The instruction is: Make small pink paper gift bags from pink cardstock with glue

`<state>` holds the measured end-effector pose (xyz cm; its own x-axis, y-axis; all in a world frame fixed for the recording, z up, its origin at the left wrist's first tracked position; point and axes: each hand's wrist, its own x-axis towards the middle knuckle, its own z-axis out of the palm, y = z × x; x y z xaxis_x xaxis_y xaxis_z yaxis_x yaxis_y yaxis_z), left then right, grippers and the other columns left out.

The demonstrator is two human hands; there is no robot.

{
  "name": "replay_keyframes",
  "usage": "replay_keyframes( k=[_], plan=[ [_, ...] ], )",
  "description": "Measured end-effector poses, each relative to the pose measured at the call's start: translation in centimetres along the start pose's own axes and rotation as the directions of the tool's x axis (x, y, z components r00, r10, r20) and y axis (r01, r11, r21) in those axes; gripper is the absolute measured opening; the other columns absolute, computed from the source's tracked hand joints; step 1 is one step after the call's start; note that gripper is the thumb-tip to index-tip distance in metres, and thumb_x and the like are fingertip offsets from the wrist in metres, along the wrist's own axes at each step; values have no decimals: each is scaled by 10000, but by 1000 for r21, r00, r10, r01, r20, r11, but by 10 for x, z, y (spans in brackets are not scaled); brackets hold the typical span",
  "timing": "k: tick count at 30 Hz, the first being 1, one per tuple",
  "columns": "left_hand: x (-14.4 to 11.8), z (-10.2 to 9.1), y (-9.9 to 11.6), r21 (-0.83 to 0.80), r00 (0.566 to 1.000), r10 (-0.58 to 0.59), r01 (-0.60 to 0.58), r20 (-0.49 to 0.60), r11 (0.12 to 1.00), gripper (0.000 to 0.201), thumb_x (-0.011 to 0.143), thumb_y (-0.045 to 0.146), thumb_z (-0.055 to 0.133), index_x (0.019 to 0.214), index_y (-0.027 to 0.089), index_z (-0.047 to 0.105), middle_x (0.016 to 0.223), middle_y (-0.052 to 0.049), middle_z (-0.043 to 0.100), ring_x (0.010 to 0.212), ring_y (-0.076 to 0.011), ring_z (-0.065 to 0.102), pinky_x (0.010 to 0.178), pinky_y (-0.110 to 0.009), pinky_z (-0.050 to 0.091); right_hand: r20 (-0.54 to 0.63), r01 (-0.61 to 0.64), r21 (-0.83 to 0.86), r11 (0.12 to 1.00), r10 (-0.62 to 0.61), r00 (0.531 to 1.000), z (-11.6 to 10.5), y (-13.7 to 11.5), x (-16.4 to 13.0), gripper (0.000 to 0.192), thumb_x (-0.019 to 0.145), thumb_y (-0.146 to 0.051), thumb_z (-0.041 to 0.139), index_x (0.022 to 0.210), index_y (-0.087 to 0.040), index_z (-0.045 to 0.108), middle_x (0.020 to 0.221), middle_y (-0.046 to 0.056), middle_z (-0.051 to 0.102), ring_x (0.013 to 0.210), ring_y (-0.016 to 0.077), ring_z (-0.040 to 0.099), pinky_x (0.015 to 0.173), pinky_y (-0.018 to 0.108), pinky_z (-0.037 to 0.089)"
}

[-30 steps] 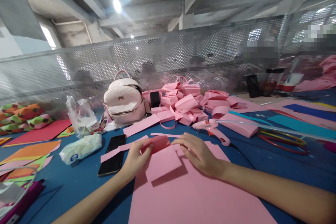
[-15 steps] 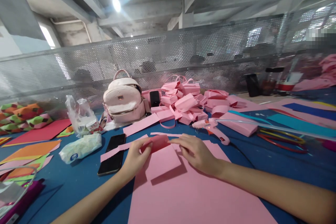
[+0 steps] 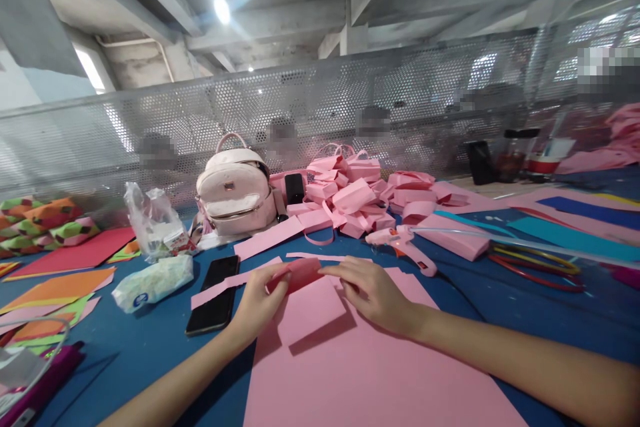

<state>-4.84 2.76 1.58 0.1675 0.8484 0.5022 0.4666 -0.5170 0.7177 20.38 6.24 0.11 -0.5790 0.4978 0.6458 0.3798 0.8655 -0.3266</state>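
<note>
A folded piece of pink paper (image 3: 313, 313), shaped like a small open box or pouch, is held just above a large pink sheet (image 3: 380, 373). My left hand (image 3: 261, 300) grips its left side, with the thumb on the inside and the fingers behind. At its upper right corner, my right hand (image 3: 373, 290) is closed with index finger and thumb at the edge; the other fingers curl under. A thin pink strip (image 3: 215, 292) lies across a black phone (image 3: 213, 303) beside my left hand. Beyond my right hand rests a pink glue gun (image 3: 405, 243).
Behind are a heap of pink paper pieces (image 3: 353, 197) and a pale pink backpack (image 3: 235, 190). A tissue pack (image 3: 153, 282) and a clear plastic bag (image 3: 155, 220) lie left, near coloured sheets (image 3: 60, 287). A perforated metal screen (image 3: 320, 100) borders the blue table (image 3: 135, 353).
</note>
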Motion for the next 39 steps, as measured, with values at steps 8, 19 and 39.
replay_keyframes(
  k=[8, 19, 39],
  plan=[
    [1, 1, 1, 6, 1000, -3, 3, -2, 1000, 289, 903, 268, 482, 835, 141, 733, 782, -47, 744, 735, -209, 653, 690, -266, 467, -2, 9, 25, 1000, -9, 1000, 0, -2, 1, 461, 914, -42, 432, 1262, -257, 645, 1035, 56, 738, 871, 219, 599, 758, 351, 446],
    [1, 0, 1, -3, 1000, -14, 14, 8, 1000, 300, 909, 264, 471, 843, 136, 734, 798, -45, 744, 734, -203, 640, 670, -260, 458, -286, -7, 230, 973, 74, 955, -6, -14, -6, 249, 1056, -285, 331, 812, -248, 357, 806, 1, 391, 750, 196, 409, 678, 335, 376],
    [2, -1, 3, -12, 1000, -19, 19, 0, 1000, 311, 930, 302, 470, 821, 148, 719, 790, -43, 726, 737, -204, 628, 696, -269, 463, -88, -286, 347, 893, 335, 938, 2, -10, 4, 209, 995, -303, 449, 809, -248, 371, 794, -20, 403, 694, 168, 399, 633, 303, 386]
  ],
)
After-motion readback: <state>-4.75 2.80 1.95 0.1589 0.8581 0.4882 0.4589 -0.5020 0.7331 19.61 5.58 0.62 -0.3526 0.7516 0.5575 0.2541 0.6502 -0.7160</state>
